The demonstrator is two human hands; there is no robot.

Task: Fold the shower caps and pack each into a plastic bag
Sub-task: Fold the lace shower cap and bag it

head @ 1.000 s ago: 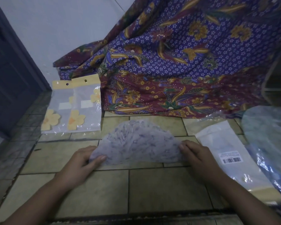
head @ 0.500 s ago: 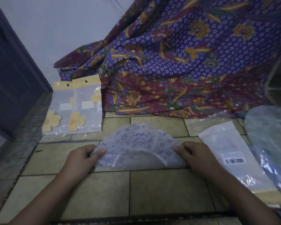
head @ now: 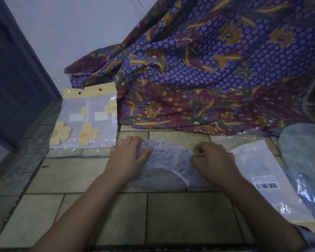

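Left hand [head: 127, 157] and right hand [head: 214, 160] rest on the shower cap [head: 169, 160], which lies flat between them on the tiled floor [head: 189, 215]. Each hand has its fingers curled over the cap's far edge, gripping the film at its own end. A plastic bag [head: 258, 166] with a barcode label lies just beside the right hand. Two flower-printed bags [head: 85, 120] lie left of the left hand, beside the patterned cloth [head: 207, 79].

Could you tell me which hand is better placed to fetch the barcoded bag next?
Probably the right hand: it sits beside the barcoded bag, while the left hand can pin the shower cap.
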